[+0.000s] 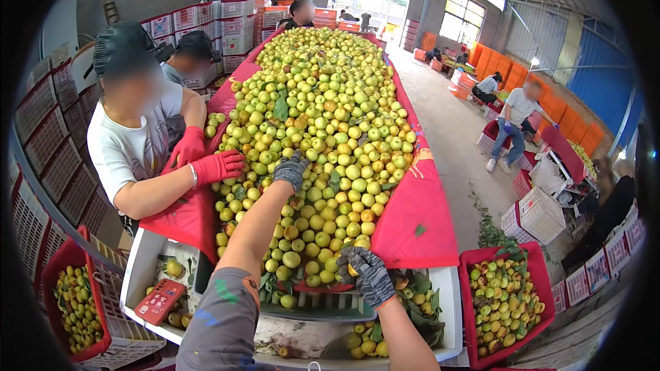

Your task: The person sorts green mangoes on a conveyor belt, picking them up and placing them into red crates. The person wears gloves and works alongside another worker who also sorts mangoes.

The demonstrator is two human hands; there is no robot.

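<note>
A long heap of yellow-green jujube fruits (330, 113) lies on a red cloth (417, 221) before me. My left hand (291, 170), in a dark grey knit glove, reaches into the middle of the heap, its fingers against the fruits; whether it grips one is hidden. At the heap's near edge, my right hand (363, 273), in a striped grey glove, has its fingers curled round a yellowish fruit (352, 270). Below the heap, a green plastic crate (319, 314) stands in a white tray (448, 314) that also holds fruits and leaves.
Beside the heap at left, a co-worker's red-gloved hands (219, 167) touch the fruits. A red phone case (161, 300) lies on the tray's left part. Lined crates of fruit stand at left (93, 288) and right (546, 288). Other people work farther off, among stacked crates (237, 26).
</note>
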